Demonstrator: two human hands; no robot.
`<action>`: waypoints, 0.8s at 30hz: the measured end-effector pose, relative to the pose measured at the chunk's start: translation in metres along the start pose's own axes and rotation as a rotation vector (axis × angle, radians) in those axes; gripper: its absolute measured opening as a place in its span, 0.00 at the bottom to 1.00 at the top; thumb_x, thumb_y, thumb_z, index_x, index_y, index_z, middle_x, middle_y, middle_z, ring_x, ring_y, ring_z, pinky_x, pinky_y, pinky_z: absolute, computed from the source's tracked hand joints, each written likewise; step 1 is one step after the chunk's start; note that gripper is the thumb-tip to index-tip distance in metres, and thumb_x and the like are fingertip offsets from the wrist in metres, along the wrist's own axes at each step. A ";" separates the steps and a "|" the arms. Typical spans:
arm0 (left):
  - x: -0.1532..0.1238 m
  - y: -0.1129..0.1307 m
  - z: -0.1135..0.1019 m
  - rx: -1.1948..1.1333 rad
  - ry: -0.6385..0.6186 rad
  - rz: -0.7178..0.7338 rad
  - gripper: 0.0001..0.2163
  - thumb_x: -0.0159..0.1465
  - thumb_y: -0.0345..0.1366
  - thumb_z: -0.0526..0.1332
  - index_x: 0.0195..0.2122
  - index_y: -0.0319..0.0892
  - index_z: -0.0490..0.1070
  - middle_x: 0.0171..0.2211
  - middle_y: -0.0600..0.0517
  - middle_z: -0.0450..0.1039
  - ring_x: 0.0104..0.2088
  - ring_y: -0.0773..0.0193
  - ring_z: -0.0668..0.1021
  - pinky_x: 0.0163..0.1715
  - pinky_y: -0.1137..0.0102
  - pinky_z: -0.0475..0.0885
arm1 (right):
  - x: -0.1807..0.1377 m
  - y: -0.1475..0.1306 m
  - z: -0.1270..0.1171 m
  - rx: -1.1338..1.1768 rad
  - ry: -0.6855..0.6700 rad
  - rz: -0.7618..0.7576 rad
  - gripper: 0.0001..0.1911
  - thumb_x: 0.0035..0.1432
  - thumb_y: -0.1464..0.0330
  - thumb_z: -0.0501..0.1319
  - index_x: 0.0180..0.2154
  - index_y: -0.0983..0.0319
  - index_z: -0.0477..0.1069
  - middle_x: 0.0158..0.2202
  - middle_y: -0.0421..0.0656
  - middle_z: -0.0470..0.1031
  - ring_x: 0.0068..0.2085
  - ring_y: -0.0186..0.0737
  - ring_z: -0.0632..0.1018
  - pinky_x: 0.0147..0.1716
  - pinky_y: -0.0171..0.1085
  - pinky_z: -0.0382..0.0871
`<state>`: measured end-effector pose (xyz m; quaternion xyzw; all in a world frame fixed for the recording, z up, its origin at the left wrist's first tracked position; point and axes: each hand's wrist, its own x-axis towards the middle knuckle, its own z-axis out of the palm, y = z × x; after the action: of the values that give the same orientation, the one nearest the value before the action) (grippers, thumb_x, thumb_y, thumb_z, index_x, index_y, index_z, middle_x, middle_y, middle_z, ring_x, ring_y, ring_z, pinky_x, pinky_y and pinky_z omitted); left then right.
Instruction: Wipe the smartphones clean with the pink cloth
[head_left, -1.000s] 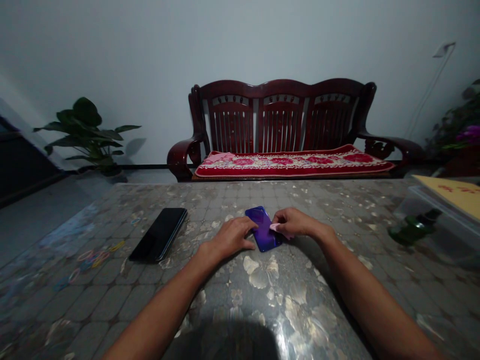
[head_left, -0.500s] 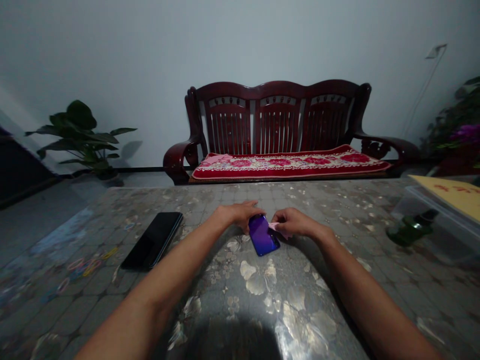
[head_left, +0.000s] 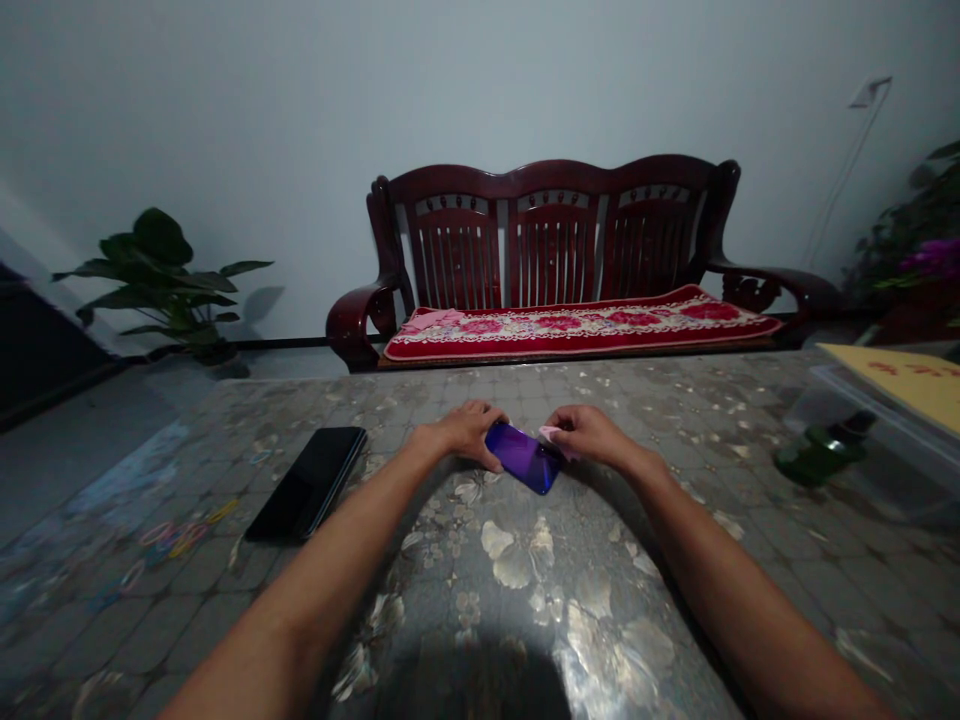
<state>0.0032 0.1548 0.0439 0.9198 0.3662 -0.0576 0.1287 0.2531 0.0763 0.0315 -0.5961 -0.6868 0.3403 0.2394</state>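
Note:
A purple phone (head_left: 523, 456) lies on the patterned table (head_left: 525, 590), turned at a slant. My left hand (head_left: 457, 434) grips its far left end with curled fingers. My right hand (head_left: 587, 435) pinches a small pink cloth (head_left: 548, 436) against the phone's right edge. A black phone (head_left: 307, 482) lies flat on the table to the left, apart from both hands.
Coloured rubber bands (head_left: 176, 533) are scattered near the table's left edge. A green bottle (head_left: 820, 455) and a clear box with a yellow lid (head_left: 896, 400) sit at the right. A dark red wooden bench (head_left: 570, 270) and a potted plant (head_left: 169, 280) stand behind.
My left hand went from the phone's near side to its far end and turned the phone more crosswise. My right hand stayed at the phone's right edge with the pink cloth.

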 end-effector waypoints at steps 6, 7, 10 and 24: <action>-0.020 0.015 0.016 0.001 0.165 -0.200 0.37 0.47 0.56 0.74 0.54 0.44 0.67 0.53 0.42 0.67 0.56 0.45 0.70 0.55 0.55 0.65 | -0.001 -0.004 -0.001 -0.069 0.056 -0.011 0.13 0.62 0.61 0.59 0.35 0.64 0.77 0.20 0.39 0.75 0.23 0.34 0.73 0.24 0.30 0.60; -0.022 0.019 0.019 0.001 0.194 -0.217 0.35 0.48 0.56 0.73 0.53 0.43 0.67 0.52 0.42 0.68 0.56 0.45 0.70 0.55 0.54 0.65 | -0.003 -0.007 -0.001 -0.091 0.066 -0.020 0.13 0.62 0.62 0.59 0.35 0.64 0.77 0.21 0.40 0.75 0.24 0.34 0.73 0.25 0.30 0.60; -0.029 0.032 0.027 0.000 0.258 -0.269 0.33 0.50 0.58 0.71 0.50 0.42 0.67 0.50 0.42 0.69 0.55 0.44 0.70 0.55 0.53 0.63 | -0.007 -0.015 -0.003 -0.181 0.090 -0.035 0.13 0.62 0.63 0.59 0.36 0.64 0.78 0.23 0.41 0.76 0.27 0.35 0.74 0.27 0.31 0.60; -0.053 0.053 0.032 -0.068 0.307 -0.299 0.31 0.50 0.50 0.74 0.50 0.40 0.69 0.56 0.39 0.66 0.60 0.40 0.65 0.60 0.50 0.59 | -0.023 -0.042 0.015 -0.740 0.125 0.057 0.14 0.64 0.70 0.54 0.45 0.64 0.77 0.45 0.52 0.77 0.42 0.44 0.78 0.38 0.36 0.63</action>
<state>0.0009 0.0746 0.0344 0.8484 0.5156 0.0772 0.0922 0.2188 0.0487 0.0550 -0.6808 -0.7303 0.0384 0.0396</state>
